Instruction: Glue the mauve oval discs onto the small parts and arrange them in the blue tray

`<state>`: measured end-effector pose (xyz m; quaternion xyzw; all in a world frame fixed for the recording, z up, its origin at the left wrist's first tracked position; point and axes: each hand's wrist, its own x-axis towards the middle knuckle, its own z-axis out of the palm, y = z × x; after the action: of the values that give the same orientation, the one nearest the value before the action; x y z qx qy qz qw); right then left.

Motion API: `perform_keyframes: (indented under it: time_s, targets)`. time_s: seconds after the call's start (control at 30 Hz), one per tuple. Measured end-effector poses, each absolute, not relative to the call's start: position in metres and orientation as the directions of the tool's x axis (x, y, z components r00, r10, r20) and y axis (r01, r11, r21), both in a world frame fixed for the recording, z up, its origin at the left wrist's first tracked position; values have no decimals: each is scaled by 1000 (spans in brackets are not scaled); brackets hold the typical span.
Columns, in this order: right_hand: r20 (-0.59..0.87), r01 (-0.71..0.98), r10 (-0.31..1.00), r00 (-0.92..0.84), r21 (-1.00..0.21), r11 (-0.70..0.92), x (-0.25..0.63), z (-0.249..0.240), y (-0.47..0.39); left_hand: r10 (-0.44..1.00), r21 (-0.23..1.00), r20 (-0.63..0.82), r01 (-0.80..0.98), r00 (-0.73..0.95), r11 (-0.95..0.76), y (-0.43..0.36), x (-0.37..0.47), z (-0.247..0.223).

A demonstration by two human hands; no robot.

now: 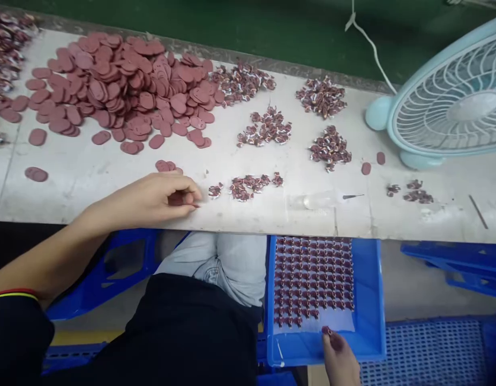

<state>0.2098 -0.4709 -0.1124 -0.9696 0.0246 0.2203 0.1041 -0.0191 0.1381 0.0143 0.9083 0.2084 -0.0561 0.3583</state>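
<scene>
1. Table [83,171], pale, long, scuffed
2. Fan [473,107], light blue, on the table at far right; no legible brand
3. Blue tray [370,289], below the table edge, bearing close rows of small figures [312,273]; no label readable
4. Oval discs [119,86], dull red, heaped on the table; flat, probably light and stiff, best taken by the rim
5. Left hand [163,198], over the table edge, fingers curled around a reddish piece [175,198]; whether it is firmly gripped is hard to make out
6. Right hand [342,364], at the tray's near edge, fingers pinching a dark red piece [327,331]
7. Clear bottle [318,200], needle-tipped, lying on the table; no writing legible
8. Dark red piece, in the right hand; likely light, its fine detail perhaps fragile, best held by its sides
</scene>
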Motion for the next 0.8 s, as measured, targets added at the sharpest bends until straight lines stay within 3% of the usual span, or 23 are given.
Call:
perform_keyframes:
  time_s: [0.13, 0.27, 0.37, 0.57, 0.8]
  targets:
    - [-555, 4, 94, 826, -161, -987, 205, -125, -470, 402, 715, -141, 374, 905, -590, 136, -23, 26]
    - [-605, 87, 152, 782, -135, -987, 200, -130, -466, 606, 913, 17, 234, 795, -333, 127, -30, 35]
    - [-598, 124, 171, 783, -119, -985, 195, -133, -464, 653, 965, 48, 133, 756, -225, 119, -37, 33]
    - [-590, 134, 169, 789, -103, -986, 189, -134, -455, 691, 988, -146, 136, 708, 69, 112, -51, 17]
    - [-489, 11, 144, 860, -264, -964, 210, -100, -407, 460, 885, -276, 37, 844, 465, 89, -63, 9]
